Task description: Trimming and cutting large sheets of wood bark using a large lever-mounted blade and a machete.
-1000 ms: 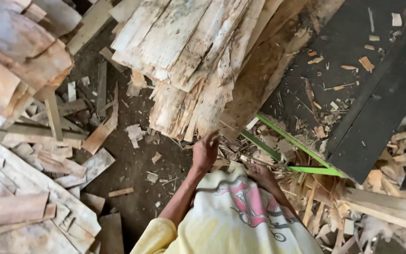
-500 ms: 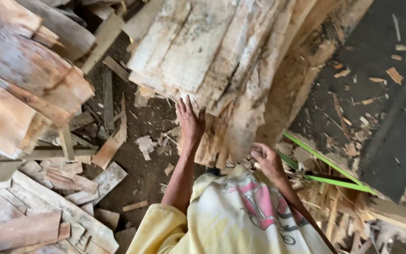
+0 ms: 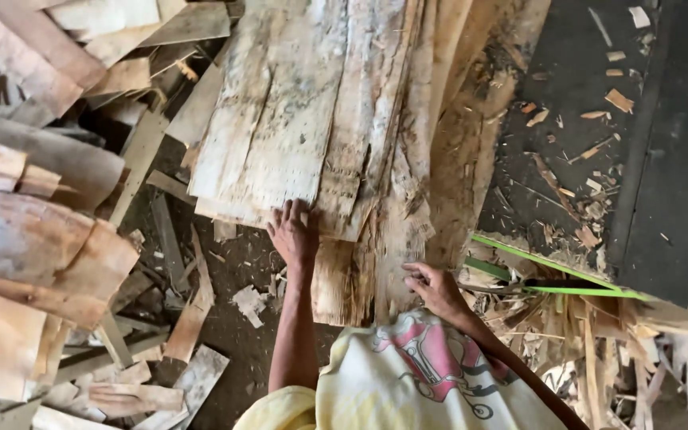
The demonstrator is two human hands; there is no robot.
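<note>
Counting first, I see two bare hands in the head view, one large stack of thin wood sheets (image 3: 312, 119) ahead of them, and two green strips (image 3: 551, 275) at the right, edging a dark panel (image 3: 599, 119). Loose offcuts lie all around on the dirt floor (image 3: 232, 271); I cannot give an exact number for them. A second pile of curved reddish-brown sheets (image 3: 33, 239) sits at the left.

The left hand (image 3: 292, 235) is stretched forward with the arm nearly straight. Its palm lies flat on the near edge of the top sheet, fingers spread and pointing away. It is pressing, not clasping; nothing is enclosed in it.

The right hand (image 3: 435, 287) is held closer to the body, wrist bent, fingers loosely curled against the splintered lower end of the stack. I cannot tell whether it grips a sheet or only touches it.

The stack occupies the upper centre, its near edge just beyond the left fingertips. The sheets are pale, rough, thin, cracked along the grain and frayed at the ends. A yellow cloth with a pink print (image 3: 431, 378) covers the person's front at the bottom edge.
</note>
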